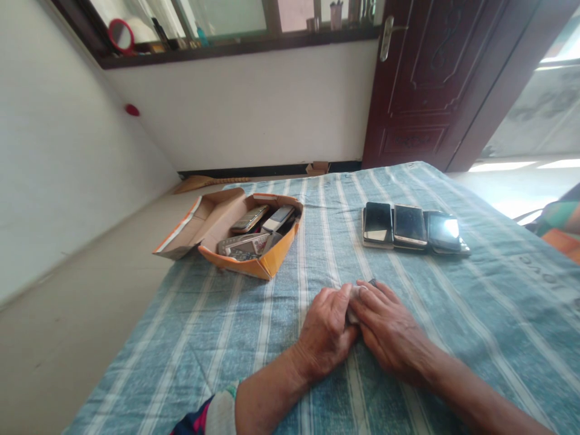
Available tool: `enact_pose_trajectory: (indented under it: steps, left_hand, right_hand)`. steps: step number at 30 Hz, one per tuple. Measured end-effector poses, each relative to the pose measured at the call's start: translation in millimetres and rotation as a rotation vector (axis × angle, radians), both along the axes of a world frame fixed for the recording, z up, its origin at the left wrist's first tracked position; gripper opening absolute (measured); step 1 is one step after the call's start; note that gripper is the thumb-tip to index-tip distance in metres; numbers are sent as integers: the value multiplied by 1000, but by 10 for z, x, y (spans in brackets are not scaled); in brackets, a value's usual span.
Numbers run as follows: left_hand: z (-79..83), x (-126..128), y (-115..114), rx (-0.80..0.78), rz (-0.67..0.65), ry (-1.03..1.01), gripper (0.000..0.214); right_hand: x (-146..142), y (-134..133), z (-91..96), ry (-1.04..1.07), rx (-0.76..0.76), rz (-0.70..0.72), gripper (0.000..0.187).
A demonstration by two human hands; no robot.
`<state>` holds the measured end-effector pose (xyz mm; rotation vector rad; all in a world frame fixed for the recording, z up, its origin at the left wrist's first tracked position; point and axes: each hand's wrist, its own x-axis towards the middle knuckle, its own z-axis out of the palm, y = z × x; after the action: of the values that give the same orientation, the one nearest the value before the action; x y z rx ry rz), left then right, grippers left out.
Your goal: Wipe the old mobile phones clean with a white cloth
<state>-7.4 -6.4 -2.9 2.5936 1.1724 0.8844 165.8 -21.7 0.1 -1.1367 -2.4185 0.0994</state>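
- Both hands are brought together low over the striped cover (pixel 226 338); the left hand (pixel 328 329) is curled, the right hand (pixel 392 329) bends over it, and between them they hold a pale wad (pixel 353 316), perhaps cloth or tissue.
- The hidden grip is, I think, the first risk: a small dark piece (pixel 373 282) shows beyond the right fingertips, and if it is smooth, it could slip out under uneven pressure.
- If a forearm drags the soft cover, the stacked phones (pixel 410 226) on the right could slide from one another.
- The open box (pixel 283 251), near the left edge with its flap reaching past it, could tip if it is knocked.
- The wad looks whitish, soft and crumpled; of the dark piece only a corner is visible, so I cannot tell what it is.
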Motion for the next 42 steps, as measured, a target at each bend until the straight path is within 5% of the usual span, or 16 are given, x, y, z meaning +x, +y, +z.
enact_pose_trajectory:
  steps: [9,20,34,42]
  left_hand:
    - [29,0,-7,13,2,-6,64]
    - [39,6,-18,-2,19,-1,63]
    - [1,0,2,10,2,-10,57]
    - [28,3,-3,-4,4,-15,57]
  right_hand:
    - [68,68,-120,-34,118,-47,41]
    - [126,130,-193,-80,259,-264,34]
    - [-75,-51,-130,-17,277,12,36]
    - [-17,-8,-162,-84,264,-79,35]
